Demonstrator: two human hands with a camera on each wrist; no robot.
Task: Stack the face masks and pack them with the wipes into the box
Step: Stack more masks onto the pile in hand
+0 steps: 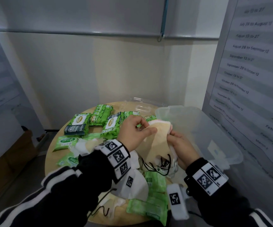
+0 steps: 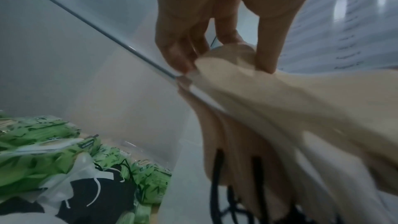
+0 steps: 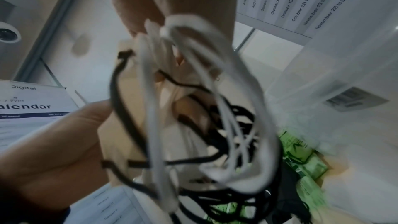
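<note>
Now both hands hold a bundle of face masks [image 1: 152, 141] above the round table [image 1: 50, 154], just left of the clear box [image 1: 214, 138]. Left hand [image 1: 132, 131] pinches the beige top mask's edge w/ thumb & fingers; right hand [image 1: 181, 148] grips the stack's side. Green wipes packs [image 1: 81, 123] lie scattered on the table; pale wall behind.

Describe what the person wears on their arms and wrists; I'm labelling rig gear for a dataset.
Both arms are in black sleeves with white stripes. Each wrist carries a white band of square black-and-white coded markers; the right one matches. A white marker block juts beside the right wrist. The left hand and right hand are bare.
</note>
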